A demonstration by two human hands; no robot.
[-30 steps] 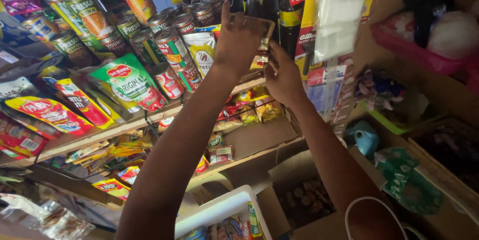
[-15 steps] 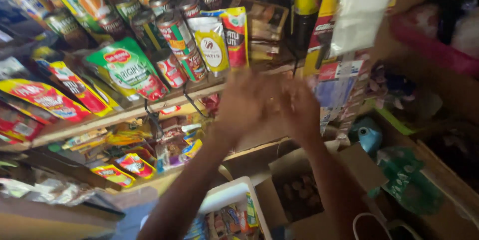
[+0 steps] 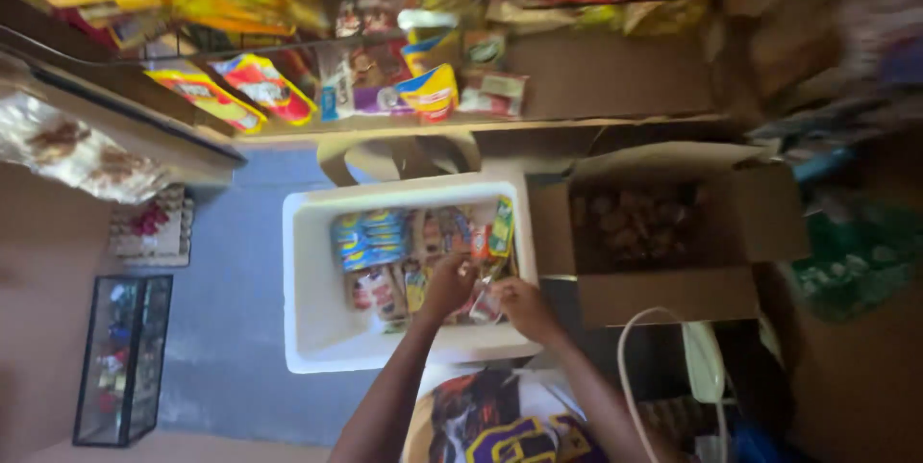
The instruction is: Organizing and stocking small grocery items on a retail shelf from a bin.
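Head view: both hands reach into a white foam box of colourful snack packets. The left hand and right hand together pinch a small clear crinkly packet. It looks light, soft and slippery, best held by its edges.

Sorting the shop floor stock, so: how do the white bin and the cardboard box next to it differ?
The white bin has thick smooth walls and no flaps; the cardboard box is brown with its flaps folded open. The white bin holds colourful packets, where the left hand and right hand reach; the cardboard box holds dark brownish items, too blurred to name. Both sit open below the shelf.
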